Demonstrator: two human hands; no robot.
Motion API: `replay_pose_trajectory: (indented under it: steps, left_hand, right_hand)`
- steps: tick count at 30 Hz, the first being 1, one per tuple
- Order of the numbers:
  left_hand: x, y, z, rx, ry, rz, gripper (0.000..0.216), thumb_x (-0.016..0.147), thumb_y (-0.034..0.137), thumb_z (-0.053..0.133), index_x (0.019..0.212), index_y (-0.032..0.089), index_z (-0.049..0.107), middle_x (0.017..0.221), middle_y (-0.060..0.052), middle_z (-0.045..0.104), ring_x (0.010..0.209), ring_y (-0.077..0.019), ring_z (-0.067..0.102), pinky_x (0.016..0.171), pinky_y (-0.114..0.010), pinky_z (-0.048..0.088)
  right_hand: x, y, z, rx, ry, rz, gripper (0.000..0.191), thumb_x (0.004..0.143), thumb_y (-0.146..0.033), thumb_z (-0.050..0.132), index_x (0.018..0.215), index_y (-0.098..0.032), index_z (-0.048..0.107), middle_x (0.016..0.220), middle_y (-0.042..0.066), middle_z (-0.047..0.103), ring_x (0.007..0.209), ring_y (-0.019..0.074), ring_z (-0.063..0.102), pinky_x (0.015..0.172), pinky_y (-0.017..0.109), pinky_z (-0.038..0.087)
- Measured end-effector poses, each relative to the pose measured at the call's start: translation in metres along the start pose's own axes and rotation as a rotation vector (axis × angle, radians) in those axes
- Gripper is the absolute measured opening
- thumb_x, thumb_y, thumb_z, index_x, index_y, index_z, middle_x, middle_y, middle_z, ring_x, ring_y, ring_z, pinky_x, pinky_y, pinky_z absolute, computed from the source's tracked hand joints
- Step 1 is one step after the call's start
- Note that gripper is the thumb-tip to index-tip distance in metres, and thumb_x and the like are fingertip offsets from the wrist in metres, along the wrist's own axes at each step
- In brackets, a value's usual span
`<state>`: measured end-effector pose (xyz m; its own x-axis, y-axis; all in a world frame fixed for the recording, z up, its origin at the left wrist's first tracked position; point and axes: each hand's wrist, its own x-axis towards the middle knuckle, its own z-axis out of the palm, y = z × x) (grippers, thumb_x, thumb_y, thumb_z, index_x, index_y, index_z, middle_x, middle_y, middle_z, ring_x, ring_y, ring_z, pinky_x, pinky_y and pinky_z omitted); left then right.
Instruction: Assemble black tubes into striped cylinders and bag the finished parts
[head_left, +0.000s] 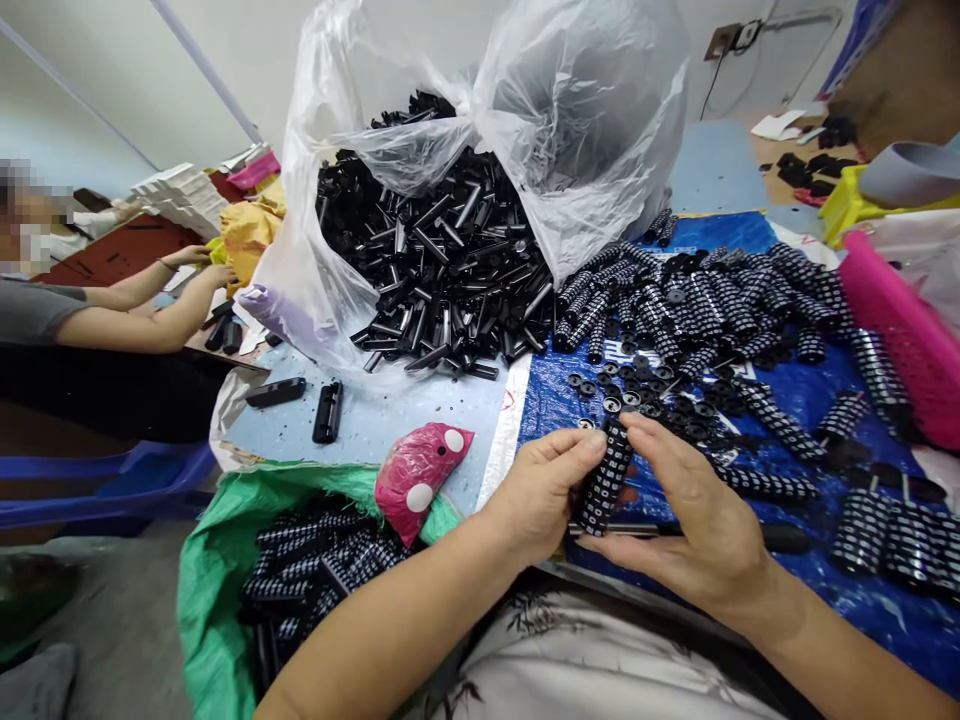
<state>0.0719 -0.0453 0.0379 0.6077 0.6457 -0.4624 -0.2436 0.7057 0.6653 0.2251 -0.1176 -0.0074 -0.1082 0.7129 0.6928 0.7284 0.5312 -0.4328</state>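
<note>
My left hand (pixel 541 492) and my right hand (pixel 694 520) meet near the table's front edge, both closed round a short stack of black numbered wheels (pixel 607 477) that sits on a thin black rod (pixel 637 528). The left fingers pinch the stack's upper end. My right thumb and fingers press on its top and underside. Just beyond my hands lie several loose black discs (pixel 626 385) on the blue sheet (pixel 817 395). Behind them is a heap of finished wheel stacks (pixel 720 300).
A clear plastic bag (pixel 450 210) spills black rods over the table's middle. A green sack (pixel 225 590) at lower left holds more wheel stacks, with a pink bag (pixel 416 475) on its rim. A pink basket (pixel 900 330) stands right. Another person's arms (pixel 142 310) rest at the left.
</note>
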Motion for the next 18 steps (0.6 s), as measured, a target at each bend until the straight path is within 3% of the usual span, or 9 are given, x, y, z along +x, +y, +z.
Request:
replay_pose_trajectory:
  steps: [6,10,12,14,16,18]
  left_hand:
    - [0.004,0.008,-0.015,0.024,-0.097,-0.126,0.046,0.063,0.04,0.09,0.093,0.015,0.068,0.077,-0.004,0.071,0.066,-0.018,0.069,0.063,-0.03,0.055]
    - [0.016,0.0,-0.034,0.137,0.029,0.018,0.041,0.068,0.039,0.086,0.094,0.018,0.063,0.079,-0.001,0.068,0.067,-0.016,0.069,0.064,-0.029,0.055]
    - [0.019,0.0,-0.05,0.375,0.121,0.199,0.03,0.076,0.035,0.079,0.094,0.017,0.064,0.083,-0.001,0.068,0.072,-0.0149,0.067,0.07,-0.029,0.054]
    - [0.018,0.004,-0.065,0.745,0.191,0.364,0.019,0.082,0.03,0.073,0.096,0.017,0.068,0.09,-0.003,0.07,0.084,-0.017,0.067,0.082,-0.032,0.052]
    - [0.016,0.012,-0.077,1.127,0.206,0.421,0.016,0.083,0.026,0.071,0.098,0.019,0.072,0.097,-0.005,0.072,0.094,-0.0202,0.065,0.09,-0.035,0.049]
    - [0.016,0.021,-0.084,1.375,0.162,0.361,0.018,0.081,0.027,0.074,0.097,0.02,0.074,0.095,-0.005,0.071,0.092,-0.0213,0.064,0.086,-0.034,0.048]
  right_hand:
    - [-0.002,0.0,0.001,-0.054,-0.047,0.058,0.103,0.079,-0.049,0.079,0.16,-0.018,0.024,0.145,0.021,0.053,0.132,0.0362,0.054,0.108,0.053,0.049]
    - [-0.02,0.008,-0.003,-0.08,-0.169,0.105,0.099,0.084,-0.059,0.07,0.159,-0.013,0.025,0.147,0.023,0.051,0.136,0.038,0.05,0.109,0.054,0.046]
    - [-0.036,0.014,-0.007,-0.139,-0.261,0.075,0.067,0.091,-0.051,0.064,0.146,-0.016,0.046,0.132,0.017,0.062,0.123,0.034,0.06,0.1,0.05,0.051]
    - [-0.051,0.019,-0.012,-0.199,-0.335,0.055,0.032,0.097,-0.041,0.058,0.12,-0.02,0.063,0.108,0.01,0.07,0.099,0.0262,0.068,0.085,0.042,0.055]
    - [-0.058,0.02,-0.016,-0.253,-0.347,0.085,0.02,0.099,-0.036,0.055,0.105,-0.02,0.066,0.094,0.006,0.069,0.081,0.0206,0.067,0.074,0.036,0.053]
    - [-0.052,0.016,-0.019,-0.269,-0.296,0.143,0.018,0.1,-0.034,0.053,0.103,-0.02,0.065,0.09,0.005,0.068,0.075,0.0184,0.066,0.07,0.033,0.052]
